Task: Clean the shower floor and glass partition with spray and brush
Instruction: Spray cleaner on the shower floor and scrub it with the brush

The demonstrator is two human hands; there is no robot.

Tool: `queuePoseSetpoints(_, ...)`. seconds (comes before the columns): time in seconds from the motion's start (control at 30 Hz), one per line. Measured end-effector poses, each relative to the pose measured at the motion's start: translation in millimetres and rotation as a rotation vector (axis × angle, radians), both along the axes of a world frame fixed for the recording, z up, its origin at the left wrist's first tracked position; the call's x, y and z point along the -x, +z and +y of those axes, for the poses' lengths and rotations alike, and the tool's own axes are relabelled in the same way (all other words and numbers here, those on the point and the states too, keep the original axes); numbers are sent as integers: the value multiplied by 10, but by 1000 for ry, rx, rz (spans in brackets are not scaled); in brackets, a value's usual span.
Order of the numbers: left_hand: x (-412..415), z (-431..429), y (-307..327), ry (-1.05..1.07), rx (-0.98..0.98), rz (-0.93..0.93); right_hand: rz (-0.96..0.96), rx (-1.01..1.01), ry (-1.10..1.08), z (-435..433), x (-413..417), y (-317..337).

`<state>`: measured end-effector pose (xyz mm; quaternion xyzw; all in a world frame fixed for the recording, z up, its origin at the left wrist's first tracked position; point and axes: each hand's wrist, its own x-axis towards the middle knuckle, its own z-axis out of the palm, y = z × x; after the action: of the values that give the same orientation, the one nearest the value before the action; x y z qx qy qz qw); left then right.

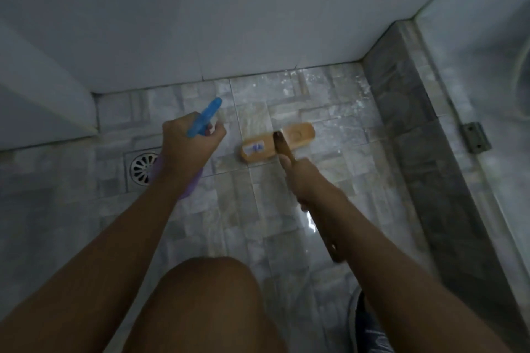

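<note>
My left hand (189,146) grips a spray bottle with a blue trigger head (204,117) and a purple body (187,190) showing under my wrist; its nozzle points toward the far wall. My right hand (305,180) grips the brown handle of a long scrub brush. The brush's tan wooden head (258,147) lies flat on the wet tiled shower floor (229,226), between the two hands. The glass partition (493,71) rises along the right on a dark stone curb.
A round metal floor drain (142,167) sits left of centre, partly behind my left arm. White tiled walls (229,23) close the far side and left. A metal hinge (474,136) is fixed to the glass. My bare knee (206,295) fills the bottom centre.
</note>
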<state>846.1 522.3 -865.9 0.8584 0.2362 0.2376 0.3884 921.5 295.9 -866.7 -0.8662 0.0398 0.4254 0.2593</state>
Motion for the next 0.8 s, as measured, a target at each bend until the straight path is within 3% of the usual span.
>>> queuePoseSetpoints(0.1, -20, -24, -14, 0, -11, -5, 26, 32, -9, -49, 35, 19)
queuePoseSetpoints(0.27, -19, -9, -35, -9, -19, -7, -148, -97, 88, 793, -864, 8)
queuePoseSetpoints(0.37, 12, 46, -11, 39, -1, -37, -60, -70, 51, 1154, -1241, 134)
queuePoseSetpoints(0.5, 102, 165, 26, 151, 50, -104, -129, -6, 165, 827, -963, 145)
queuePoseSetpoints(0.67, 164, 192, -12, 136, 57, -132, -34, 13, -6, 145, -572, 149)
queuePoseSetpoints(0.8, 176, 190, -9, 157, 13, -135, -109, -8, 14, 402, -795, 204)
